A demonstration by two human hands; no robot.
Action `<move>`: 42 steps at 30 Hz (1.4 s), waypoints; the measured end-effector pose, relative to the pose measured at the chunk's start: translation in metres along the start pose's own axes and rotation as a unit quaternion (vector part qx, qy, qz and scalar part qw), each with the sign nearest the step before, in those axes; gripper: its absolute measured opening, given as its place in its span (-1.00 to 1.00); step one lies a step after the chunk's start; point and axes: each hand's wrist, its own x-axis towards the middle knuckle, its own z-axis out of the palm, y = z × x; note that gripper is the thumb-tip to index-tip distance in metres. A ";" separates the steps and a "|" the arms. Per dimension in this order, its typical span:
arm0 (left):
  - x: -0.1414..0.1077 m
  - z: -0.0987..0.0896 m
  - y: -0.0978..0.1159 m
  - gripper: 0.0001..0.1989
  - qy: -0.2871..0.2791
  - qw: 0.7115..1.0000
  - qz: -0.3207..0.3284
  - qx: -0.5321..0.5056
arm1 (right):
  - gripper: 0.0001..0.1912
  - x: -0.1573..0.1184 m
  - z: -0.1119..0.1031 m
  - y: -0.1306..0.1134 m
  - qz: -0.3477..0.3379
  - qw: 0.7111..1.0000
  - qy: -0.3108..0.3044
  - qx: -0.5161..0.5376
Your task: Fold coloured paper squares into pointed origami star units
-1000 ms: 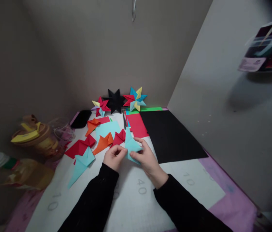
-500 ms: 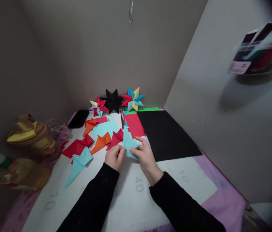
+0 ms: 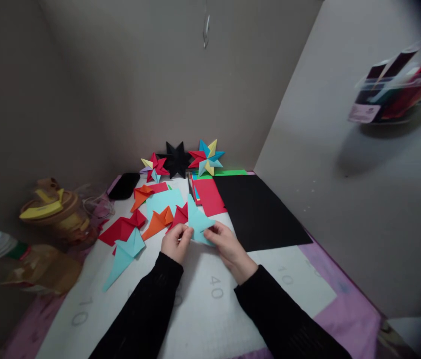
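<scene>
Between my two hands is a light blue folded paper piece, its long point upward. My left hand pinches its lower left edge between thumb and finger. On the right side, my right hand grips it with the thumb in front and the fingers partly behind. To the left on the white mat lie another light blue folded piece, a large red folded piece, an orange one and a smaller red one just behind my left hand. A second orange piece lies farther back.
Folded paper stars lean at the back: a black one, a multicoloured one and a smaller one. A black sheet lies right, beside red paper. A phone and a lidded cup stand left.
The right fingers have lowered and closed in along the paper's right edge. The whole view has shifted slightly; both hands still hold the light blue piece.
</scene>
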 end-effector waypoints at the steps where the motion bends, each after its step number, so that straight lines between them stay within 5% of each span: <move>1: 0.000 0.001 0.000 -0.70 -0.005 1.000 0.005 -0.007 | -0.65 -0.001 0.003 0.002 0.021 0.999 -0.029 -0.013; 19: 0.006 -0.003 0.000 -0.78 0.046 0.981 -0.098 -0.162 | -0.88 -0.010 0.010 0.002 0.068 0.991 -0.078 -0.081; 27: 0.026 -0.029 -0.011 -0.77 0.165 0.930 -0.145 -0.295 | -0.88 -0.014 0.008 0.004 0.122 0.974 -0.146 -0.126; 30: 0.029 -0.035 -0.009 -0.81 0.186 0.918 -0.140 -0.322 | -0.84 -0.011 0.007 0.005 0.103 0.986 -0.095 -0.091; 32: 0.027 -0.032 -0.008 -0.81 0.134 0.942 -0.141 -0.273 | -0.79 -0.007 0.006 0.007 0.071 0.996 -0.018 -0.048; 36: 0.013 -0.011 -0.006 -0.77 -0.069 0.989 -0.073 -0.112 | -0.77 0.000 0.003 0.012 0.040 0.997 0.063 0.007; 42: 0.002 0.009 -0.010 -0.78 -0.056 0.996 -0.035 -0.066 | -0.78 0.000 0.003 0.012 0.049 0.998 0.044 0.002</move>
